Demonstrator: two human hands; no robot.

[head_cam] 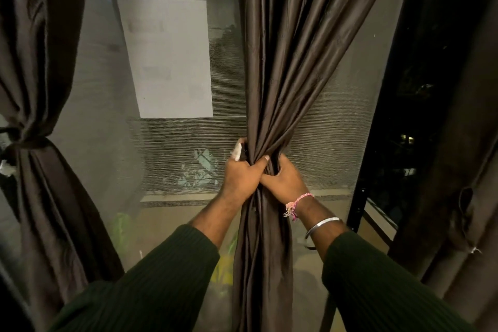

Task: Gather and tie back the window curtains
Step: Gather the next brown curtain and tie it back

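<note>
Two hands, left hand (242,174) and right hand (285,180), clench the gathered middle curtain (285,62) at the window's centre, against the mesh screen (172,143); no writing is legible.

One wide-angle view only, from the person's head, facing forward and slightly down at a window (172,143) from close range. The middle curtain (283,62) hangs at the centre of the picture within arm's reach, with both forearms reaching in from the bottom edge. The wide lens bends the side curtains inward at the left and right edges.
</note>
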